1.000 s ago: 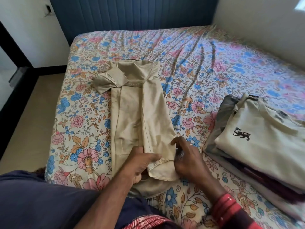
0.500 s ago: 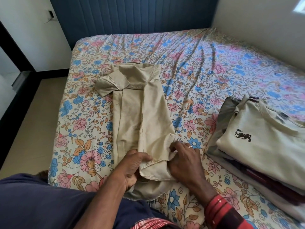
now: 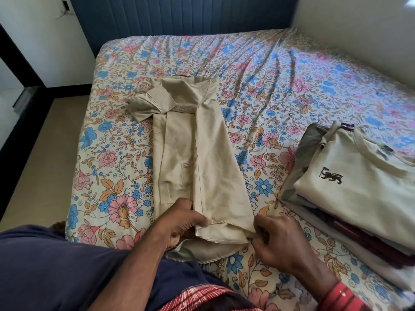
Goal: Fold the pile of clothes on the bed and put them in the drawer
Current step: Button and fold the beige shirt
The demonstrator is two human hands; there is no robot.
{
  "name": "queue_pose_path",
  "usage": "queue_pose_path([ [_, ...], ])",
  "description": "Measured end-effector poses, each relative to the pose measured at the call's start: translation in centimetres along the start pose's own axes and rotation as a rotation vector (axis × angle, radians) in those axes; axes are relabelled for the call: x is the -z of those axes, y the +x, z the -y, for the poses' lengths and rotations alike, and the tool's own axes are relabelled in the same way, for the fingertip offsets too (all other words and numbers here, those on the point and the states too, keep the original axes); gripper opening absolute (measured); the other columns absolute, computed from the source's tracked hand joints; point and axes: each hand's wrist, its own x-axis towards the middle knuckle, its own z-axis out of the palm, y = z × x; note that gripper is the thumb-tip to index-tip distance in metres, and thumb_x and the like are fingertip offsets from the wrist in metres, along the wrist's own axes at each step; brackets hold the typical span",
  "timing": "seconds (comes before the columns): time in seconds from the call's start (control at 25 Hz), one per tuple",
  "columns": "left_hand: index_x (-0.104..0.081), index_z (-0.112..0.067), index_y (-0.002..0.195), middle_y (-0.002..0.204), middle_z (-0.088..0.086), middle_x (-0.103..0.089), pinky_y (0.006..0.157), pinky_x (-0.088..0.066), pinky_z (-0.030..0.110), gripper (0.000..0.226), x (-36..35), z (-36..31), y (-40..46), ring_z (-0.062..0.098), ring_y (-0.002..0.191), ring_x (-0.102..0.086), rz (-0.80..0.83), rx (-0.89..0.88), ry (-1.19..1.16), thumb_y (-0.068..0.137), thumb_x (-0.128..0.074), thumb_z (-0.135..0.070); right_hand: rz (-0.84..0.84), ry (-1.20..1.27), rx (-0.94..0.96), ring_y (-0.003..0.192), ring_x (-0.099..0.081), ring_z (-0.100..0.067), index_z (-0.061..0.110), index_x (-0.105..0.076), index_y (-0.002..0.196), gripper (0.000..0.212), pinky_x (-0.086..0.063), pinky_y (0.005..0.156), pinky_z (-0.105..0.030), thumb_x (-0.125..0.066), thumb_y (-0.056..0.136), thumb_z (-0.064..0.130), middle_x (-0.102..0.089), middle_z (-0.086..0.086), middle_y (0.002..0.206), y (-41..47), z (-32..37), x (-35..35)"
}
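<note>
Here, from the head camera, a beige shirt (image 3: 190, 153) lies folded into a long strip on the floral bed (image 3: 280, 70). Its long axis runs straight away from the hands, collar at the far end, hem at the near edge. The left hand (image 3: 182, 223) pinches the hem's left corner; the right hand (image 3: 278, 239) pinches its right corner, fingers curled. To the right of the right hand, close by, sits a stack of folded clothes (image 3: 359, 176). Beyond the shirt's far end, bare sheet stretches to the blue headboard (image 3: 184, 16). Left of the left hand, the mattress edge drops to floor.
</note>
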Motion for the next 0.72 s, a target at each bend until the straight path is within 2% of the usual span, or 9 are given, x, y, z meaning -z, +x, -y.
queue_pose_path([
  [0.08,-0.066,0.004,0.114,0.095,0.018,-0.077,0.081,-0.063,0.052,0.034,0.4,-0.6,-0.1,0.032,0.088,-0.077,0.001,-0.005,0.061,0.083,-0.079,0.000,-0.015,0.097,0.010,0.043,-0.044,-0.006,0.029,-0.051,0.066,0.013,-0.037,0.043,-0.018,-0.057,0.078,0.032,-0.047,0.013,0.052,0.7,0.1,1.0],
  [0.16,-0.069,0.000,0.098,0.078,0.009,-0.077,0.061,-0.064,0.038,0.028,0.4,-1.8,-0.2,0.021,0.069,-0.076,-0.139,-0.084,0.236,0.087,-0.081,-0.022,-0.084,0.118,0.017,0.048,-0.048,-0.004,0.026,-0.059,0.073,0.011,-0.041,0.046,-0.019,-0.054,0.081,0.029,-0.053,0.014,0.059,2.7,0.6,1.5],
  [0.2,-0.068,-0.001,0.090,0.070,0.006,-0.075,0.055,-0.062,0.035,0.031,0.4,-2.2,-0.2,0.019,0.060,-0.074,-0.234,-0.145,0.320,0.087,-0.081,-0.029,-0.097,0.113,0.029,0.054,-0.052,-0.003,0.024,-0.063,0.078,0.010,-0.046,0.050,-0.021,-0.056,0.084,0.027,-0.057,0.014,0.066,3.8,1.1,1.5],
  [0.28,-0.064,0.000,0.082,0.062,0.007,-0.072,0.053,-0.061,0.038,0.032,0.6,-2.6,-0.2,0.020,0.052,-0.071,-0.338,-0.234,0.447,0.086,-0.082,-0.027,0.028,0.083,0.071,0.065,-0.057,-0.004,0.026,-0.066,0.087,0.007,-0.054,0.058,-0.027,-0.059,0.088,0.025,-0.062,0.014,0.078,5.7,2.0,1.2],
  [0.4,-0.066,0.003,0.081,0.061,0.012,-0.072,0.049,-0.055,0.031,0.024,1.7,-2.8,-0.5,0.023,0.054,-0.072,-0.213,-0.161,0.605,0.083,-0.084,-0.014,0.390,0.025,0.135,0.065,-0.061,-0.005,0.031,-0.064,0.078,0.009,-0.057,0.061,-0.029,-0.061,0.085,0.027,-0.064,0.012,0.071,7.7,2.6,1.3],
  [0.48,-0.068,0.001,0.075,0.060,0.012,-0.072,0.047,-0.051,0.029,0.025,2.9,-3.5,0.0,0.021,0.050,-0.070,-0.191,-0.148,0.670,0.084,-0.084,-0.017,0.425,0.059,0.134,0.066,-0.062,-0.002,0.032,-0.066,0.078,0.010,-0.052,0.062,-0.023,-0.064,0.084,0.025,-0.065,0.013,0.070,9.3,2.4,2.0],
  [0.6,-0.064,-0.001,0.078,0.064,0.014,-0.072,0.041,-0.040,0.023,0.031,5.0,-5.8,2.0,0.017,0.044,-0.063,-0.284,-0.203,0.555,0.088,-0.081,-0.025,0.301,0.147,0.100,0.066,-0.063,-0.001,0.028,-0.072,0.082,0.010,-0.048,0.063,-0.017,-0.067,0.088,0.022,-0.066,0.014,0.070,13.6,2.4,2.9],
  [0.72,-0.063,-0.001,0.090,0.076,0.015,-0.074,0.044,-0.033,0.021,0.033,8.4,-9.1,4.6,0.019,0.049,-0.064,-0.320,-0.206,0.310,0.094,-0.074,-0.032,0.190,0.266,0.089,0.067,-0.065,-0.005,0.023,-0.073,0.083,0.010,-0.054,0.068,-0.023,-0.068,0.090,0.017,-0.067,0.011,0.070,20.6,3.3,2.8],
])
